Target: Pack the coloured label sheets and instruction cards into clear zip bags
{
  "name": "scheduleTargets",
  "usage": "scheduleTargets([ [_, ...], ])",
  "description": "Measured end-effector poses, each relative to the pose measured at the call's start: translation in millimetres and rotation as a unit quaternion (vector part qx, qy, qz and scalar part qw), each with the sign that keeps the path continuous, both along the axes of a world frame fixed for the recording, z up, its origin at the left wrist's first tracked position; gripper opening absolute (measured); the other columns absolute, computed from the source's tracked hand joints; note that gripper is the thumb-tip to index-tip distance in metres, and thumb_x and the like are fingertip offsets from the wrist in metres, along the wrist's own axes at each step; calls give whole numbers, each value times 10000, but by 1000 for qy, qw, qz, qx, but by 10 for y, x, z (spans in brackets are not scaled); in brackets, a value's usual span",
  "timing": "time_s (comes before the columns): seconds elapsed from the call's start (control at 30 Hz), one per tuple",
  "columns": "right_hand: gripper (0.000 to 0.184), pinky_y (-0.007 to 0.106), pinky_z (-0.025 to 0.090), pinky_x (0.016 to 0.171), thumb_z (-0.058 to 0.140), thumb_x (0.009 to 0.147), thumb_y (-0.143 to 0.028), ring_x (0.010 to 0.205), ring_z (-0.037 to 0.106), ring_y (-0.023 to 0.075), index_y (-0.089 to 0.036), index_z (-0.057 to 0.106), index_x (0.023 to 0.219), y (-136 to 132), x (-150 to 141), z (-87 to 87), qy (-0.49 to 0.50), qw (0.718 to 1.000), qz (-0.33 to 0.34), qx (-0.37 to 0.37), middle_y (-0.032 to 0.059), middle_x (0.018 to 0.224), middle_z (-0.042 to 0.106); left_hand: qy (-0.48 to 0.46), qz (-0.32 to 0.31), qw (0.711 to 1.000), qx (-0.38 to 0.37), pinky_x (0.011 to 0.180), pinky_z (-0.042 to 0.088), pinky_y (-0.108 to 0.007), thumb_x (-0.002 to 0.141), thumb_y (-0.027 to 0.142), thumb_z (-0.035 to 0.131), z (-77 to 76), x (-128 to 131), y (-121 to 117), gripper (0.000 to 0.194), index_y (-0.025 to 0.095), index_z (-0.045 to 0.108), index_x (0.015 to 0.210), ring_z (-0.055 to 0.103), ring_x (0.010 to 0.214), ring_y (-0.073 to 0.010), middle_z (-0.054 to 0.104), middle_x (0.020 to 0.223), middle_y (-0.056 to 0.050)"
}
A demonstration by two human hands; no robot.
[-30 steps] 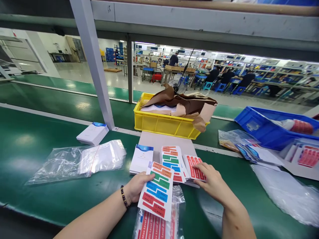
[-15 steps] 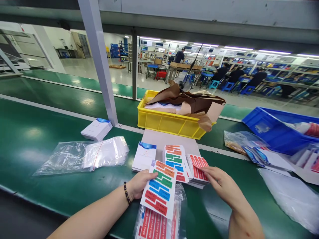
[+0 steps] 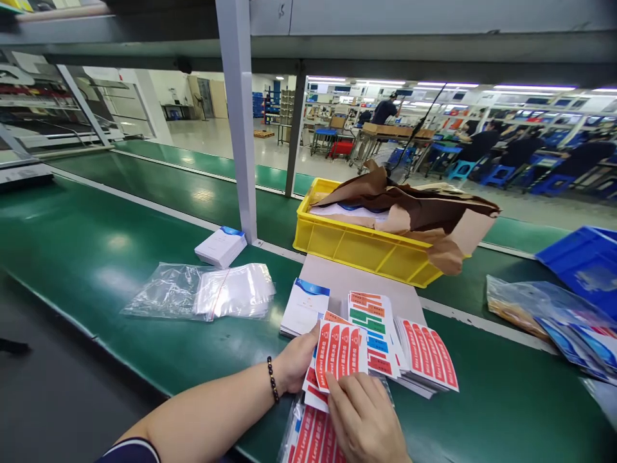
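Observation:
My left hand [image 3: 297, 361] grips the left edge of a multicoloured label sheet, now mostly covered. My right hand [image 3: 364, 418] pinches a red label sheet [image 3: 340, 351] and holds it on top of that sheet. Under both hands lies a clear bag of red labels [image 3: 313, 440]. Just beyond are a stack of multicoloured label sheets [image 3: 372, 328], a fanned stack of red label sheets [image 3: 428, 359] to its right and a stack of white booklets [image 3: 304, 307] to its left, all on a grey board [image 3: 337, 280].
A yellow crate [image 3: 359, 247] with brown paper stands behind the board. Clear zip bags [image 3: 205, 297] and another booklet stack [image 3: 220, 245] lie left, by a grey post [image 3: 238, 122]. A blue bin [image 3: 585, 260] and bagged sheets [image 3: 544, 310] are right. People sit at distant benches.
My right hand took a red label sheet from the red stack and brought it left onto the multicoloured sheet in my left hand. The camera view swung left.

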State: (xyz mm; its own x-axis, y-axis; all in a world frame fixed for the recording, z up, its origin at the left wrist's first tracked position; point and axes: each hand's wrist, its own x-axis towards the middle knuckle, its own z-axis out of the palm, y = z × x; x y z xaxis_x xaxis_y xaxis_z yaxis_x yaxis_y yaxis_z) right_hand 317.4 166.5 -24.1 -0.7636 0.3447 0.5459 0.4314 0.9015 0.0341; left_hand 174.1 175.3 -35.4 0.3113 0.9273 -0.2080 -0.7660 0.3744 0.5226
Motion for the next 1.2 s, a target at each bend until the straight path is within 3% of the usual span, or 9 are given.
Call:
scheduleTargets([
  [0.23,153,309,318,538,515,773,-131,587,443,163,-116,605,896,-5,24,-7,18,1000,-20,1,56,615,540,87,46,994,40,802,418,-362,760,514,490,-69,49,-40,491,52,624,858,607,813,-239,660,843,-132],
  [0.5,72,299,350,537,537,765,-156,558,443,152,-140,598,800,-48,-39,-26,67,997,1,-28,39,579,524,145,15,983,108,788,434,-358,742,385,582,-41,57,-87,392,74,603,979,601,842,-235,649,910,-124],
  [0.63,245,301,406,557,568,764,-321,625,502,172,-155,560,944,104,130,75,115,990,-1,-82,61,692,561,127,-9,984,123,793,434,-365,746,373,581,-48,16,-85,392,78,594,1004,604,843,-239,645,913,-132],
  [0.73,302,288,437,581,521,792,-310,640,524,159,-170,494,1058,305,308,103,191,954,-152,-176,61,794,572,118,-32,986,109,754,450,-348,743,377,584,-59,-10,-85,398,86,587,1014,620,783,-220,650,870,-130],
  [0.83,229,258,435,520,495,795,-381,545,503,132,-190,509,920,449,399,86,207,886,-243,-336,15,692,557,113,-45,987,103,738,458,-330,723,388,604,-54,-13,-91,413,91,587,1010,623,763,-207,648,880,-131],
  [0.93,227,235,421,502,483,794,-419,561,512,132,-195,489,757,475,404,77,211,842,-235,-438,2,650,544,116,-57,986,104,733,456,-311,704,400,621,-38,-6,-98,430,89,594,999,621,758,-197,648,885,-132],
  [1.13,210,240,412,545,492,795,-389,578,494,126,-196,476,713,451,386,85,221,850,-197,-436,-7,645,513,160,-88,977,107,711,455,-279,710,392,616,-77,-29,-109,393,93,612,966,615,743,-174,652,859,-126],
  [1.2,201,239,430,548,533,767,-390,599,511,133,-196,487,740,456,365,79,259,829,-191,-457,1,661,521,168,-93,975,116,718,453,-281,724,388,603,-101,-36,-114,383,99,609,975,612,760,-174,649,874,-125],
])
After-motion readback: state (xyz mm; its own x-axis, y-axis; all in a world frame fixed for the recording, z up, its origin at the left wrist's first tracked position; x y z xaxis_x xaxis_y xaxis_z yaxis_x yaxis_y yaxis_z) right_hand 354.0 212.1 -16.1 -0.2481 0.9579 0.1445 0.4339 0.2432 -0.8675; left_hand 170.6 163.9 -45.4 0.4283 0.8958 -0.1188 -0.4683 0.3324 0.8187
